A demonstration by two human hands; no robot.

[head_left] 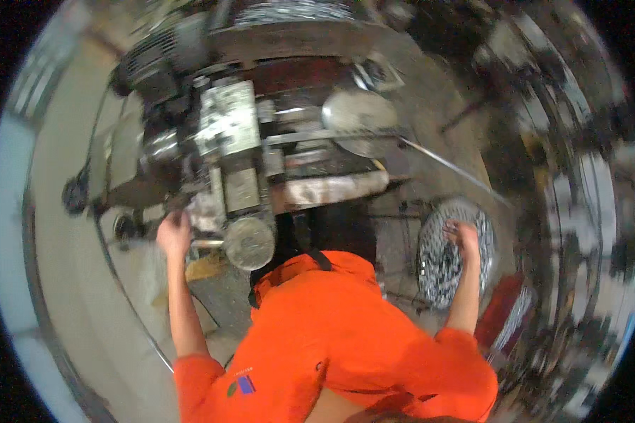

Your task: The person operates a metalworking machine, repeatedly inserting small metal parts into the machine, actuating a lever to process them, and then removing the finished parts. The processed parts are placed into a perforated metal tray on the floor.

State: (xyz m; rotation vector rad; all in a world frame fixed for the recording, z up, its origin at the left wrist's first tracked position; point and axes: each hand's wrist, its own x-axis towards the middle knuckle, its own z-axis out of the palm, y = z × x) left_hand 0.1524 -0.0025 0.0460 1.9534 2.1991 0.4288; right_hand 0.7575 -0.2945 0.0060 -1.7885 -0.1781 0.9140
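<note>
My left hand (pixel 173 234) is closed at the left side of a lathe-like machine (pixel 241 187), by a dark fitting. What its fingers grip is blurred and partly hidden. Stretched out to the right, my right hand (pixel 463 234) hangs over a round tub (pixel 488 220) full of small shiny metal pieces (pixel 439 264). Its fingers look loosely bent and apart, with no piece visible in them. In front of me, the machine carries a flat light plate (pixel 229 116) on top and a round grey disc (pixel 250 243) at its near end.
A motor (pixel 164 56) sits at the machine's far left. Beyond the bed are a pale round plate (pixel 360 116) and a thin rod (pixel 458 169) reaching right. A red box (pixel 499 310) stands beside the tub. Blurred shelving (pixel 593 204) lines the right; a cable (pixel 123 285) runs along the left.
</note>
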